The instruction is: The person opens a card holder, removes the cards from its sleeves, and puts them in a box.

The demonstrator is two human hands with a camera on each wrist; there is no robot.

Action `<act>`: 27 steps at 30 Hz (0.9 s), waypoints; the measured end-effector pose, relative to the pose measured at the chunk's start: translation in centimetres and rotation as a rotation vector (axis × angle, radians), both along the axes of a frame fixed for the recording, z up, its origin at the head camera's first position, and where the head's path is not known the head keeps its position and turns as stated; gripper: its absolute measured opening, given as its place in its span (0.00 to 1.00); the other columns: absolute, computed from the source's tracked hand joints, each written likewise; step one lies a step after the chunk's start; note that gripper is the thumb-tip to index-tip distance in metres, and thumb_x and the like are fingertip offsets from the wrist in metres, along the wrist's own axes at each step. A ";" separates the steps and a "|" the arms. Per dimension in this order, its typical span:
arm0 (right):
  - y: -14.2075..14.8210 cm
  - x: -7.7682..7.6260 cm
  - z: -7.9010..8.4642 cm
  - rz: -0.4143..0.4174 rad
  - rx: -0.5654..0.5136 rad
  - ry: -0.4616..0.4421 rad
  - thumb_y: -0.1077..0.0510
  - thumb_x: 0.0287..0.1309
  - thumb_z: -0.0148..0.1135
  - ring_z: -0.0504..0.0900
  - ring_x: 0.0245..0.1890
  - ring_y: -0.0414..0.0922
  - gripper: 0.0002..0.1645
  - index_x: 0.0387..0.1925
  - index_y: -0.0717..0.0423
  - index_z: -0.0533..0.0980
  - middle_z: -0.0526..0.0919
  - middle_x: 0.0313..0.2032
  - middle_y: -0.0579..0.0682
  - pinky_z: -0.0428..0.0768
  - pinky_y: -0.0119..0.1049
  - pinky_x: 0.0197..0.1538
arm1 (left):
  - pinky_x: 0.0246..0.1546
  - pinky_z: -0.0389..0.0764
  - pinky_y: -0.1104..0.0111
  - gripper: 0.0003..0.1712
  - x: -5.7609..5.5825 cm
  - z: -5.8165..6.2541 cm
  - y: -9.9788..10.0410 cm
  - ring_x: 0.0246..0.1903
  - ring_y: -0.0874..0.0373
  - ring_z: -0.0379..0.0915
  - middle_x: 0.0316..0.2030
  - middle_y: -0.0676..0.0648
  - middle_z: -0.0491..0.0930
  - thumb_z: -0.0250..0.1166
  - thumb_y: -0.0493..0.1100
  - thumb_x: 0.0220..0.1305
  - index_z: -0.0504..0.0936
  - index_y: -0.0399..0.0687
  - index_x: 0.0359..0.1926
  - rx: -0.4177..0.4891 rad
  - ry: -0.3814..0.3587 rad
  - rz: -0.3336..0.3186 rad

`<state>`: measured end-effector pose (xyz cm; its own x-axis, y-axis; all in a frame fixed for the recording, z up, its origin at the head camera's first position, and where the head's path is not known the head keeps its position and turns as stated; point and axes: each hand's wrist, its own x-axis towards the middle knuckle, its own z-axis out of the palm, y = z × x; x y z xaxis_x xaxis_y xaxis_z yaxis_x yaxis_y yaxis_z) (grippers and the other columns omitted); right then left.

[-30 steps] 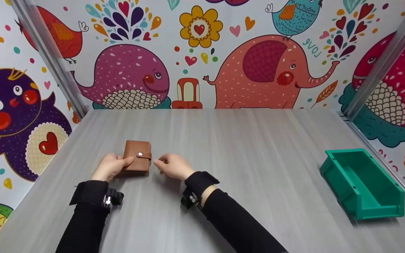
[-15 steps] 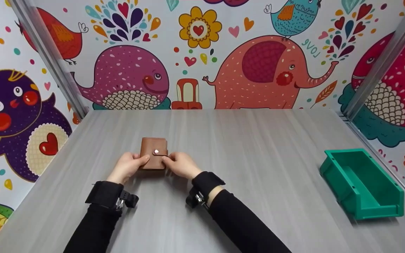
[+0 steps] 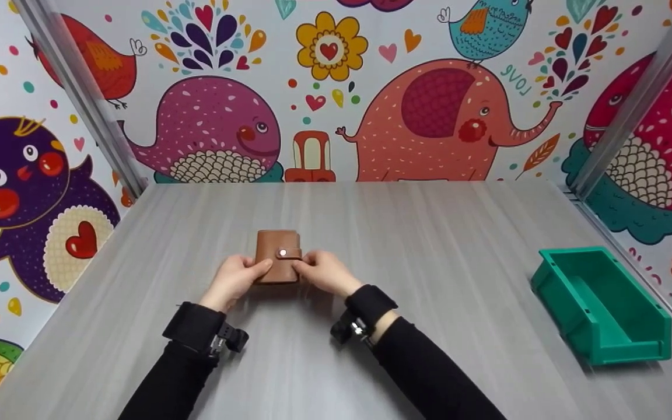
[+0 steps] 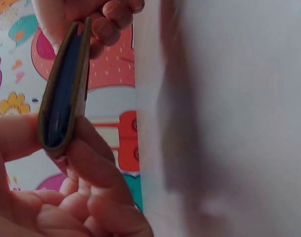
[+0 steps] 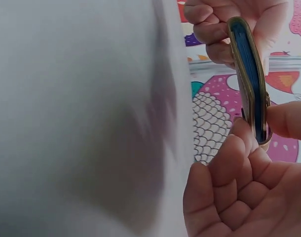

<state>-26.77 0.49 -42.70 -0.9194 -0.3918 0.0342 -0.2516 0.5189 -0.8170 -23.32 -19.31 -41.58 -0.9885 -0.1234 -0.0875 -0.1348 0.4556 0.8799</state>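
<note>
My left grip [image 3: 235, 280] and right grip [image 3: 328, 273] pinch the flat, boxy brown leather-look wallet [image 3: 275, 256] above the grey wood-look counter [image 3: 441, 280], left of middle, so I should squeeze both sides gently.

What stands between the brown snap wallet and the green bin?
Only the right hand, pinching the right edge of the brown snap wallet, is in between; beyond it, nothing else shows on the tabletop before the green bin.
</note>
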 end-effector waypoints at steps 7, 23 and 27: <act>2.4 0.3 0.5 0.010 -0.029 -0.016 0.52 0.66 0.59 0.68 0.21 0.37 0.15 0.24 0.53 0.75 0.72 0.21 0.41 0.67 0.30 0.26 | 0.27 0.65 0.68 0.14 0.2 0.1 2.4 0.26 0.56 0.64 0.26 0.48 0.71 0.65 0.43 0.65 0.76 0.35 0.31 0.015 0.041 -0.003; 9.3 0.7 0.8 -0.003 0.059 0.020 0.53 0.65 0.59 0.64 0.17 0.37 0.18 0.19 0.51 0.71 0.68 0.16 0.41 0.63 0.31 0.24 | 0.25 0.67 0.69 0.12 -0.1 -0.6 8.0 0.23 0.58 0.65 0.22 0.51 0.70 0.64 0.41 0.64 0.78 0.38 0.26 -0.003 0.080 -0.171; 11.1 0.6 0.5 -0.008 0.082 -0.002 0.53 0.65 0.58 0.65 0.17 0.37 0.18 0.18 0.51 0.71 0.68 0.16 0.41 0.64 0.31 0.24 | 0.21 0.66 0.70 0.14 -0.5 -1.0 9.6 0.19 0.59 0.64 0.19 0.52 0.69 0.64 0.43 0.64 0.76 0.42 0.23 -0.052 0.075 -0.221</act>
